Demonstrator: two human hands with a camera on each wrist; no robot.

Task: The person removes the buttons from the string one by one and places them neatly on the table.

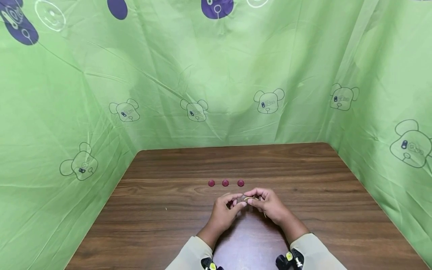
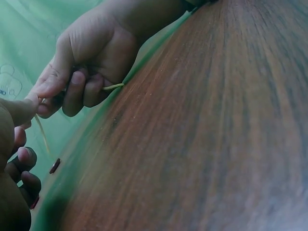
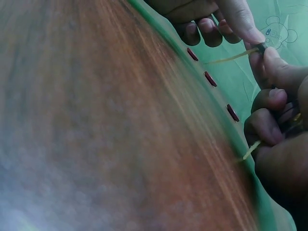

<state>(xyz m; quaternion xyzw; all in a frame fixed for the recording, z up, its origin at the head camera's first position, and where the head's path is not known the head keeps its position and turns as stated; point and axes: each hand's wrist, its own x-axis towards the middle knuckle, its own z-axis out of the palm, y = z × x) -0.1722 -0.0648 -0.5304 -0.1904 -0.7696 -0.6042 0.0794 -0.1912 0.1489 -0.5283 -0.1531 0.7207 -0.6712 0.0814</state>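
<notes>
Pinching dark piece [image 3: 261, 47], yellow strand [image 3: 233, 57], hands [image 1: 222, 215] near red discs [image 1: 225, 183]

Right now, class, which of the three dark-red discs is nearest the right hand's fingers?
The rightmost disc in the head view; the middle disc and leftmost disc sit progressively farther from those fingers.

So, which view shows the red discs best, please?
The head view: all three red discs show their round tops. The right wrist view shows three nearly edge-on; the left wrist view, only two, one partly hidden.
</notes>
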